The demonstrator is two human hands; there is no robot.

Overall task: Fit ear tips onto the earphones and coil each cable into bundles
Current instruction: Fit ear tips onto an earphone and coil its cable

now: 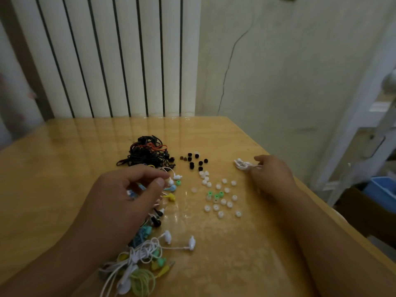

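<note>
My right hand (271, 175) grips a coiled white earphone bundle (242, 164) at the right side of the wooden table (64, 168). My left hand (126, 196) hovers with curled fingers over a heap of coloured earphones (171, 185); whether it pinches a cable is hidden. Loose white and green ear tips (220, 198) lie scattered in the middle, with black ear tips (195, 161) behind them. A tangle of black and red earphones (147, 153) sits further back. White, yellow and teal earphones (145, 260) pile up near the front.
A white ribbed radiator (111, 56) stands behind the table against the wall. The table's right edge (321, 206) drops off to a floor with a blue bin (383, 189) and a white shelf frame (364, 125).
</note>
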